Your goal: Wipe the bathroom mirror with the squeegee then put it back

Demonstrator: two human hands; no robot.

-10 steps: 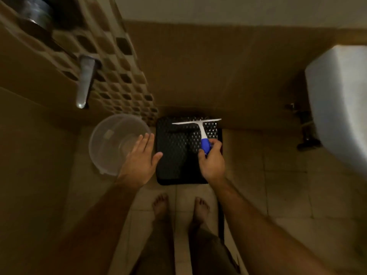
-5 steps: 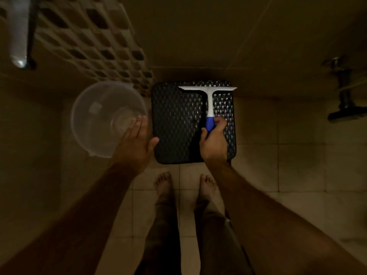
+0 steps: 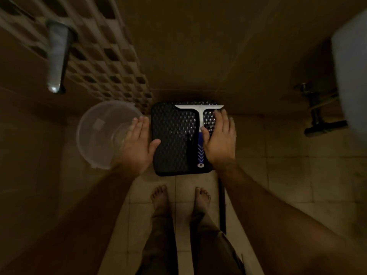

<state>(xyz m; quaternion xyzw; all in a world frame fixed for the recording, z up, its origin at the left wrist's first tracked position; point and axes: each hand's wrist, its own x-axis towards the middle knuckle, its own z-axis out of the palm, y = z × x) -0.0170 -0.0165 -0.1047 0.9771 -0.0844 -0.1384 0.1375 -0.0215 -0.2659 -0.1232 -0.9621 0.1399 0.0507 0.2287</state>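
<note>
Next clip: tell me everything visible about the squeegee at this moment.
The squeegee is T-shaped, with a pale blade bar across the top, a pale neck and a blue grip with light chevron marks and a hanging hole at its end. It looks plastic. It lies flat on the black textured stool, blade toward the wall. The open right hand rests beside it, thumb against the grip.

Narrow corner, little room around the black stool

The stool [image 3: 174, 139] stands against the back wall, with the clear bucket [image 3: 103, 133] close on its left and the tiled wall behind that. The squeegee [image 3: 201, 132] covers its right part. Open floor tiles [image 3: 278, 175] lie to the right; a white fixture [image 3: 351, 76] closes the far right.
</note>
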